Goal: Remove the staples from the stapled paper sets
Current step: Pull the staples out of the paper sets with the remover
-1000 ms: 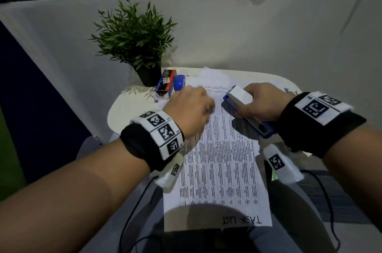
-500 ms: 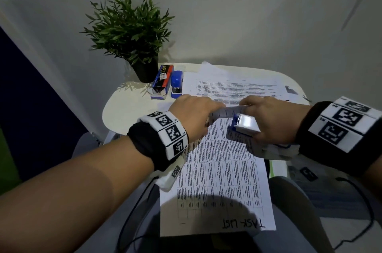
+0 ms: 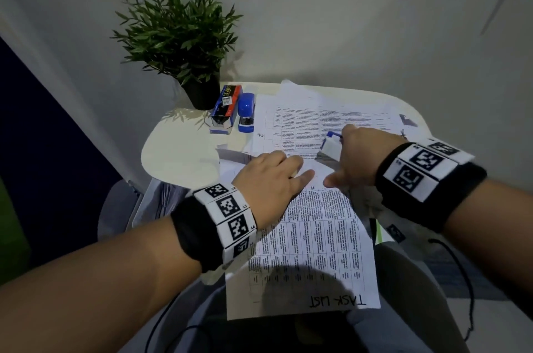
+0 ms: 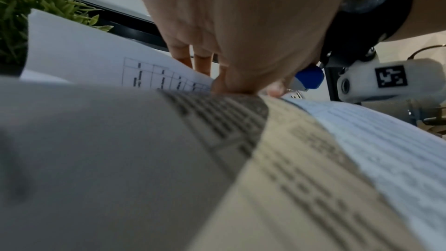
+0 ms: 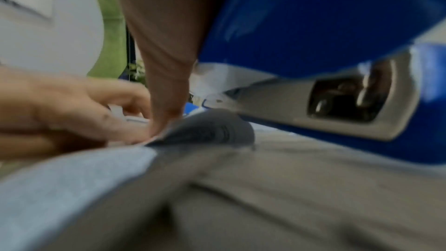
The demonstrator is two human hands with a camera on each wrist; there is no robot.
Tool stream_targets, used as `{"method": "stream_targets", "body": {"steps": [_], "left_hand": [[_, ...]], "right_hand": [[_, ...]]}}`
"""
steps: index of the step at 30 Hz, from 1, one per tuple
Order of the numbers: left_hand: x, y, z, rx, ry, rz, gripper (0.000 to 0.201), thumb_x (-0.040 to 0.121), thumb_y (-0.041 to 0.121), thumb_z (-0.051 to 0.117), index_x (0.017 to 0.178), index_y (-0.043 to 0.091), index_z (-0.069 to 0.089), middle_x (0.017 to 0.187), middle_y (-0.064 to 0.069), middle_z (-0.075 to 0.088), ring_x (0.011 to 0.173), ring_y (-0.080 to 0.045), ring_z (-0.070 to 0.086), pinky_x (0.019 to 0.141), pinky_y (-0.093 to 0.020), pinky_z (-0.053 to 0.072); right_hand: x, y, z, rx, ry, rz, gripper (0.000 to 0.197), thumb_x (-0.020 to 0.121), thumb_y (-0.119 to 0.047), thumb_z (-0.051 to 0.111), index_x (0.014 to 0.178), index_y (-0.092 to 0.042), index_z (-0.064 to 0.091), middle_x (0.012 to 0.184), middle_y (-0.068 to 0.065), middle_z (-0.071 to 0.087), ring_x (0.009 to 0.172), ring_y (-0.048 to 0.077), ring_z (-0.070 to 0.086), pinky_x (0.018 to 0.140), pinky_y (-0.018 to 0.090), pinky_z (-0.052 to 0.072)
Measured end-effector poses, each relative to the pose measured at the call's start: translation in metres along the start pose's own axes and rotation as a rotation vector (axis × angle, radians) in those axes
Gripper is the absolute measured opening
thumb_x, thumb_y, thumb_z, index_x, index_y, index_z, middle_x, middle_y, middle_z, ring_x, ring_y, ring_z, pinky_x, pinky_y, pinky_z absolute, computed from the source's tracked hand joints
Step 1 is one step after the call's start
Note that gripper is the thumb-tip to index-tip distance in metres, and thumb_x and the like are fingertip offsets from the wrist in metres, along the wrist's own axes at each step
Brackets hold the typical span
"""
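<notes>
left hand (image 3: 269, 179) flat on paper set (image 3: 311, 240), right hand (image 3: 357, 156) gripping stapler (image 3: 331, 146) (blue-white)

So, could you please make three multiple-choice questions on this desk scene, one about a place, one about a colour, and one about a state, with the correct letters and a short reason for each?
1. Where does the box of staples lie?
A. between the potted plant and the small blue stapler
B. on the sheet marked TASK LIST
C. at the table's right edge

2. What colours is the tool in the right hand?
A. red and black
B. blue and white
C. green

3. What is the left hand doing?
A. hanging free off the table
B. holding the plant pot
C. resting on the papers, its fingers at a lifted page

Answers:
1 A, the head view shows the box right of the pot, left of the stapler.
2 B, the head view shows a white body with a blue tip.
3 C, the left wrist view shows the fingers against the raised sheet.
</notes>
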State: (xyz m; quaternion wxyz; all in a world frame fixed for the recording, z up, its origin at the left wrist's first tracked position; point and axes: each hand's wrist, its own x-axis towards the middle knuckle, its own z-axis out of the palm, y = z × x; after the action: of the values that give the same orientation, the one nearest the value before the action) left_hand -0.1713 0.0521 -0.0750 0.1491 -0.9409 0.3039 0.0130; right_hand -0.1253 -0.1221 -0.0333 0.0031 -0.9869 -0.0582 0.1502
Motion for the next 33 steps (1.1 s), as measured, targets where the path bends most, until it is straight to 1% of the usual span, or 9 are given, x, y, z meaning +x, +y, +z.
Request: {"method": "stream_targets", "body": {"steps": [4, 8, 12, 17, 20, 22, 24, 30, 33], "left_hand": [[-0.007, -0.002, 0.007, -0.042, 0.056, 0.016, 0.068, 0.087, 0.009, 0.022, 0.149, 0.034, 0.010, 0.145, -0.006, 0.026, 0.132, -0.028, 0.025, 0.107, -0.038, 0.024], [-0.004, 0.005, 0.007, 0.022, 0.030, -0.020, 0.072, 0.092, 0.014, 0.042, 0.148, 0.039, 0.004, 0.140, -0.003, 0.025, 0.127, -0.027, 0.026, 0.105, -0.038, 0.023], [-0.002, 0.008, 0.008, 0.023, 0.034, -0.031, 0.069, 0.094, 0.018, 0.041, 0.148, 0.037, 0.003, 0.134, -0.003, 0.027, 0.121, -0.026, 0.029, 0.102, -0.036, 0.025], [-0.010, 0.002, 0.003, 0.039, 0.017, -0.126, 0.065, 0.093, 0.018, 0.039, 0.149, 0.026, 0.008, 0.136, -0.002, 0.025, 0.123, -0.025, 0.026, 0.104, -0.035, 0.021], [-0.021, -0.006, 0.006, 0.017, 0.064, -0.216, 0.062, 0.088, 0.018, 0.039, 0.147, 0.021, 0.021, 0.131, -0.002, 0.032, 0.120, -0.025, 0.031, 0.102, -0.037, 0.023], [-0.028, -0.013, 0.013, 0.017, 0.185, -0.256, 0.056, 0.080, 0.020, 0.039, 0.136, 0.018, 0.047, 0.117, -0.002, 0.049, 0.105, -0.025, 0.046, 0.093, -0.038, 0.030], [-0.033, -0.020, 0.025, 0.002, 0.285, -0.276, 0.053, 0.076, 0.026, 0.039, 0.124, 0.017, 0.059, 0.105, -0.003, 0.057, 0.093, -0.026, 0.052, 0.085, -0.038, 0.033], [-0.038, -0.021, 0.022, 0.009, 0.298, -0.416, 0.055, 0.076, 0.039, 0.036, 0.115, 0.013, 0.065, 0.102, -0.004, 0.058, 0.092, -0.026, 0.053, 0.085, -0.038, 0.029], [-0.040, -0.025, 0.013, 0.004, 0.220, -0.539, 0.060, 0.073, 0.053, 0.039, 0.115, 0.019, 0.064, 0.112, 0.001, 0.056, 0.105, -0.024, 0.049, 0.092, -0.039, 0.022]], "right_hand": [[0.004, -0.001, 0.002, -0.030, -0.026, 0.046, 0.082, 0.060, -0.066, 0.076, 0.112, -0.012, 0.040, 0.110, 0.004, 0.061, 0.100, 0.027, 0.058, 0.077, 0.035, 0.041], [-0.001, -0.005, -0.003, -0.107, -0.055, 0.014, 0.078, 0.069, -0.064, 0.071, 0.119, -0.012, 0.043, 0.118, 0.006, 0.057, 0.106, 0.028, 0.057, 0.084, 0.037, 0.044], [-0.011, -0.008, -0.007, -0.155, -0.077, 0.001, 0.071, 0.077, -0.062, 0.065, 0.124, -0.012, 0.043, 0.123, 0.009, 0.053, 0.112, 0.029, 0.054, 0.094, 0.041, 0.044], [-0.003, -0.003, -0.001, -0.057, -0.053, 0.051, 0.083, 0.066, -0.066, 0.071, 0.117, -0.009, 0.041, 0.107, 0.005, 0.058, 0.105, 0.028, 0.057, 0.086, 0.039, 0.041], [0.001, -0.001, 0.001, -0.062, -0.047, 0.040, 0.086, 0.065, -0.068, 0.070, 0.117, -0.007, 0.041, 0.106, 0.006, 0.060, 0.100, 0.027, 0.058, 0.079, 0.037, 0.039], [0.002, 0.000, 0.002, -0.065, -0.044, 0.032, 0.085, 0.064, -0.069, 0.070, 0.115, -0.007, 0.041, 0.102, 0.006, 0.059, 0.095, 0.026, 0.057, 0.076, 0.036, 0.038], [0.003, 0.000, 0.001, -0.065, -0.049, 0.032, 0.086, 0.064, -0.069, 0.070, 0.114, -0.006, 0.041, 0.096, 0.005, 0.056, 0.093, 0.026, 0.056, 0.075, 0.035, 0.039], [0.004, 0.000, 0.002, -0.053, -0.046, 0.027, 0.086, 0.065, -0.068, 0.070, 0.116, -0.006, 0.041, 0.098, 0.005, 0.057, 0.095, 0.027, 0.056, 0.079, 0.036, 0.041], [0.005, 0.001, 0.003, -0.049, -0.050, 0.022, 0.085, 0.064, -0.068, 0.070, 0.113, -0.005, 0.040, 0.096, 0.005, 0.055, 0.094, 0.026, 0.056, 0.076, 0.035, 0.040]]}}
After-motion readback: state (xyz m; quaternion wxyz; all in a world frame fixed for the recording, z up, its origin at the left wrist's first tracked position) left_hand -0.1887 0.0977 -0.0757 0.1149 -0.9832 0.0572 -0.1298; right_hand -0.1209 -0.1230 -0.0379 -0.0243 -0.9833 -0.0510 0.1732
